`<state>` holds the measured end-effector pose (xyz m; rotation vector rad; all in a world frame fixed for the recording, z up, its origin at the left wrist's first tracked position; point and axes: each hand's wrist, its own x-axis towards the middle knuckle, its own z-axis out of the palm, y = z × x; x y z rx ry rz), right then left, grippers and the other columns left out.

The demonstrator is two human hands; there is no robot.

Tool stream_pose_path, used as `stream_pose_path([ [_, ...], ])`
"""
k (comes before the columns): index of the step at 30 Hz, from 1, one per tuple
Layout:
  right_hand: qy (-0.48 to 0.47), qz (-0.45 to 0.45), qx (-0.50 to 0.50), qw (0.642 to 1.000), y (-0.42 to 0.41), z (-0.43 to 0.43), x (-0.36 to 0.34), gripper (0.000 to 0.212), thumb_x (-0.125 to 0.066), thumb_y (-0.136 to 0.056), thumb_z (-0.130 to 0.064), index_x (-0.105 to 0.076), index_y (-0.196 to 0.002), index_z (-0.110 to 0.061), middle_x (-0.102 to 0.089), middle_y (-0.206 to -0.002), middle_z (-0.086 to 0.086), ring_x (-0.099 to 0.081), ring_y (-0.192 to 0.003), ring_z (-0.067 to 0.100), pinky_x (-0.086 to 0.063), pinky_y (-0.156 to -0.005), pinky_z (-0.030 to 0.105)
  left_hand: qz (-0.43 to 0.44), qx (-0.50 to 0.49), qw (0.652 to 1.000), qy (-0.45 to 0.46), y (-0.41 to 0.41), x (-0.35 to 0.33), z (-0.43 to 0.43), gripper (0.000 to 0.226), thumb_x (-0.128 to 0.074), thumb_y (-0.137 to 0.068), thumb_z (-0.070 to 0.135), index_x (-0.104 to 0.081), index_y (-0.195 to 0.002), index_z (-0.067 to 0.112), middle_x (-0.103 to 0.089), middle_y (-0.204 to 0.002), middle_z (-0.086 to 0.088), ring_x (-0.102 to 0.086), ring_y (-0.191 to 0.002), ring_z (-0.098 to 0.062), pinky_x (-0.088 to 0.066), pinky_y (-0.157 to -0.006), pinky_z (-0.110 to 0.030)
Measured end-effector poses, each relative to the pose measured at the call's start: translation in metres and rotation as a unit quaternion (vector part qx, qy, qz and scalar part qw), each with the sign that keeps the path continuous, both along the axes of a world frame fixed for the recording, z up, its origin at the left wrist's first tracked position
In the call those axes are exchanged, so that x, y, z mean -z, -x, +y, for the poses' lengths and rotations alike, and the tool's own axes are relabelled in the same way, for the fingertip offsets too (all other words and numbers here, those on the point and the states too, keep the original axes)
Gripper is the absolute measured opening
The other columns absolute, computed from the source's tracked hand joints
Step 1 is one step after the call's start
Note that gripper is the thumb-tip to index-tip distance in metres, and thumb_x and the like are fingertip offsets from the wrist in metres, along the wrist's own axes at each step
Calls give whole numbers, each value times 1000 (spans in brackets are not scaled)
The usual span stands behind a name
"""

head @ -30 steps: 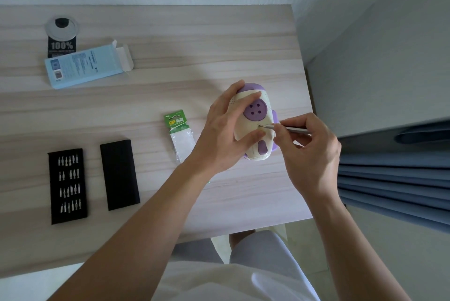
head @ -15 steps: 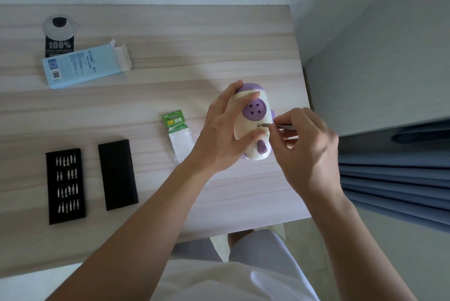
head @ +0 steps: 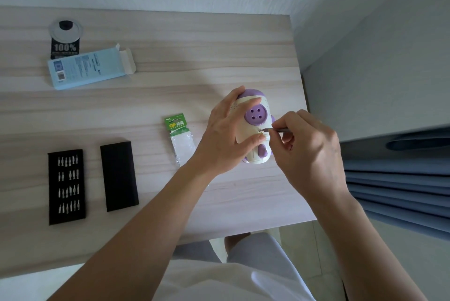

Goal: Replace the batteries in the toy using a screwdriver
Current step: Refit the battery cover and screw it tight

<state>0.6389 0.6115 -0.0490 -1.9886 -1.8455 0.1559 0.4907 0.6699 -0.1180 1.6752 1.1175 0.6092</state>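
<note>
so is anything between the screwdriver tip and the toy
Nothing visible. The screwdriver tip meets the toy just below its purple button. The left hand grips the toy, its thumb just under the tip, not across it; the right hand pinches the shaft.

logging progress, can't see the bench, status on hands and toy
Left hand grips cream-and-purple plastic toy. Right hand pinches slim metal screwdriver, tip at the toy's screw. Green-topped battery pack lies beside the toy, nothing blocking.
</note>
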Motion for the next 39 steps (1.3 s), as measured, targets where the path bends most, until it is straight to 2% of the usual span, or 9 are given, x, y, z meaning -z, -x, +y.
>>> stream_pose_path([
  [8, 24, -2, -9, 1000, -1, 0, -1, 11, -63, -90, -15, -62, -80, -11, -56, -73, 0, -54, -54, 28, -47, -47, 39, 0, 0, 1000, -1, 0, 2, 0, 66, -63, -77, 49, -45, -139, 40, -17, -159, 20, -22, -143, -12, -32, -115, -40],
  [14, 80, -122, -33, 989, -1, 2, -15, 14, -49, -97, -22, -56, -86, -16, -58, -74, -1, -52, -51, 33, -47, -45, 35, -12, -6, 1000, -13, 1, 7, 0, 67, -68, -79, 47, -45, -141, 39, -17, -158, 23, -22, -140, -6, -48, -101, -52],
  [20, 81, -160, -54, 982, -2, 7, -24, 31, -62, -95, -32, -53, -73, -12, -48, -51, 2, -38, -41, 32, -31, -42, 26, -12, -6, 999, -39, -1, 12, 1, 65, -72, -80, 40, -46, -140, 38, -20, -160, 14, -25, -143, -16, -32, -115, -41],
  [24, 68, -175, -33, 982, 0, 12, -26, 47, -55, -95, -42, -43, -61, -11, -34, -47, -1, -27, -39, 28, -16, -45, 19, -24, -9, 999, -38, -1, 14, 1, 65, -70, -79, 41, -47, -139, 37, -21, -160, 13, -31, -142, -18, -34, -114, -42],
  [26, 110, -179, -45, 977, -1, 12, -27, 37, -51, -98, -38, -46, -71, -14, -46, -57, -1, -41, -45, 32, -30, -43, 25, -38, -8, 999, -38, -1, 16, 1, 64, -69, -80, 43, -47, -139, 37, -22, -159, 12, -35, -141, -18, -37, -112, -44],
  [29, 160, -141, -58, 975, -2, 11, -31, 16, -48, -100, -31, -47, -90, -18, -58, -74, -2, -55, -62, 32, -48, -56, 36, -47, -2, 998, -45, -1, 19, 3, 64, -71, -81, 42, -47, -140, 36, -22, -158, 11, -35, -142, -17, -40, -110, -47],
  [31, 156, -135, -51, 977, 1, 10, -35, 18, -52, -100, -31, -49, -90, -16, -58, -72, -1, -54, -62, 33, -46, -56, 36, -47, 2, 998, -47, -1, 20, 4, 64, -72, -81, 41, -47, -140, 36, -21, -158, 11, -35, -142, -17, -46, -104, -49],
  [36, 194, -165, 13, 967, 7, 17, -38, 36, -57, -97, -42, -63, -85, -9, -59, -68, 10, -53, -63, 37, -40, -55, 33, -60, 8, 998, -15, 2, 19, 3, 66, -75, -81, 38, -46, -141, 41, -18, -157, 19, -38, -137, -25, -63, -64, -42],
  [39, 221, -167, 5, 961, 12, 18, -41, 41, -52, -99, -45, -60, -85, -7, -54, -69, 8, -51, -63, 34, -38, -56, 31, -69, 12, 997, -12, 2, 20, 4, 66, -75, -81, 38, -46, -140, 42, -18, -156, 20, -41, -134, -28, -63, -60, -41],
])
